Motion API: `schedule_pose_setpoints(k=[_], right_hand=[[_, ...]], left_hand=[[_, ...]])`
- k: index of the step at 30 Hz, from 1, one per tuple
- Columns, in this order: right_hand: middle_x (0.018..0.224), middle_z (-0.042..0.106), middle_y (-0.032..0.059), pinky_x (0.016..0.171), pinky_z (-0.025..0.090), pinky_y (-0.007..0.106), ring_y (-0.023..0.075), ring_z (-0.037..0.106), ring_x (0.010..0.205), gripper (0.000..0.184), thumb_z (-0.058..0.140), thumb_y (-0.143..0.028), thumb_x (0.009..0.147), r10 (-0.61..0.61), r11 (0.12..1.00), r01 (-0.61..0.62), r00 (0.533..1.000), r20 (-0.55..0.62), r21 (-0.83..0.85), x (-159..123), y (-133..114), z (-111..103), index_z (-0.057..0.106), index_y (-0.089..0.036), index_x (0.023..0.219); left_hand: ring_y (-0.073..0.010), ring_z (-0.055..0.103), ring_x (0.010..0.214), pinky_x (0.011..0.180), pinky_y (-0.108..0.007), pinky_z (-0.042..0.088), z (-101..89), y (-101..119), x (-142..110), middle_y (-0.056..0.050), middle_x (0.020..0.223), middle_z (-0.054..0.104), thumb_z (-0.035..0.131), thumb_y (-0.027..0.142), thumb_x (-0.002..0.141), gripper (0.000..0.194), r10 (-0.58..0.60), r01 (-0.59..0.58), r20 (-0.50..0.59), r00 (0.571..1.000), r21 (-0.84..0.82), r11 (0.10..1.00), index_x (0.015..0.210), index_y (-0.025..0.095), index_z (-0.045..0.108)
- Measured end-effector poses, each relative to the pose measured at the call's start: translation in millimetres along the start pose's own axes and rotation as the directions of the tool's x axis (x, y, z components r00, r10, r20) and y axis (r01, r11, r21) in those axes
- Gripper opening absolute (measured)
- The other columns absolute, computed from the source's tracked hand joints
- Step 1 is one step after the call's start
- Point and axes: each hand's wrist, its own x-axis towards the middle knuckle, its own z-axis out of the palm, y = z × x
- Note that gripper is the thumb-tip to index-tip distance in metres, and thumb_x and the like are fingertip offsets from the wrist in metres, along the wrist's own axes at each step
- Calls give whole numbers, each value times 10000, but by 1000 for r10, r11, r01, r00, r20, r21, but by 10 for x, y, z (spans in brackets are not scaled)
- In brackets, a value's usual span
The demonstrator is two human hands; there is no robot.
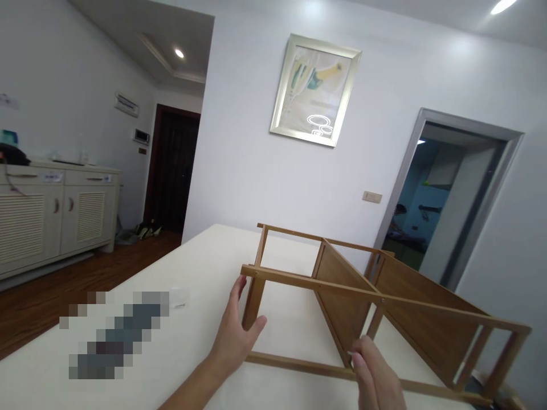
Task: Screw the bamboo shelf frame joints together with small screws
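Note:
A brown wooden shelf rack lies on its side on the white table. My left hand is at its near left end, fingers behind the end crosspiece and thumb in front, holding it. Close to the lower rail, where a shelf panel meets it, my right hand is closed in a pinch. A small pale tip shows at those fingers; what it belongs to I cannot make out.
Left on the table are a small clear bag with tiny parts and a blurred-out dark object. A white cabinet stands at the left. Behind the table are a wall with a framed picture and a doorway.

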Motion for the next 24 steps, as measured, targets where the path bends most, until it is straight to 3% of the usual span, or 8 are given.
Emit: schedule_pose_setpoints(k=[2,5,7,10,12,16,20,24], right_hand=[[655,485,-23,545,423,262,150,527,559,321,293,-376,1043,-96,993,91,994,57,77,169,-173,70,440,-246,789],[681,497,-30,553,431,242,131,521,565,212,344,-263,1036,-220,968,205,970,100,144,423,-409,187,472,-238,869],[725,523,-21,571,451,230,126,535,596,156,365,-204,1024,-330,934,314,941,75,173,565,-557,263,493,-232,939],[814,562,19,641,493,236,134,565,689,175,367,-127,1005,-478,868,469,878,18,165,741,-739,363,514,-208,1052],[852,588,44,668,504,243,138,575,729,205,380,-96,997,-556,824,547,831,19,149,851,-817,422,522,-190,1113],[903,678,59,715,501,277,151,616,783,220,486,-92,978,-669,743,665,743,32,78,1058,-887,513,539,-182,1172],[895,711,44,690,475,290,141,609,737,166,536,-97,963,-715,699,715,698,33,21,1191,-932,546,574,-179,1103],[920,700,72,717,468,318,169,592,810,153,520,-102,969,-751,655,754,657,71,-47,1258,-981,560,613,-175,1066]], left_hand=[[-299,271,1481,1209,-545,246,-60,133,23,-129,1595,295,627,278,866,802,97,-98,-74,993,-20,995,1535,260,184],[-299,298,1468,1196,-547,280,-144,373,111,-133,1581,317,594,267,893,729,288,-287,-161,944,27,957,1521,252,226],[-297,328,1452,1181,-544,311,-187,523,200,-131,1561,349,572,232,896,665,420,-406,-155,894,117,907,1496,247,286],[-287,375,1415,1160,-533,345,-215,670,340,-104,1446,492,545,169,888,496,567,-537,-58,822,254,805,1370,249,459],[-276,454,1336,1119,-512,396,-204,695,411,-92,1296,589,536,145,879,399,585,-555,-21,811,287,781,1267,240,535],[-228,582,1120,973,-426,510,-143,635,476,-90,1148,607,516,140,883,314,511,-491,-78,856,185,851,1188,211,542],[-207,601,1059,943,-394,514,-125,592,502,-67,1071,619,514,141,892,211,489,-482,-134,862,83,872,1085,212,561],[-201,599,1021,888,-367,523,-152,586,517,-70,1057,610,508,141,898,187,504,-503,-117,856,40,864,1059,210,576]])
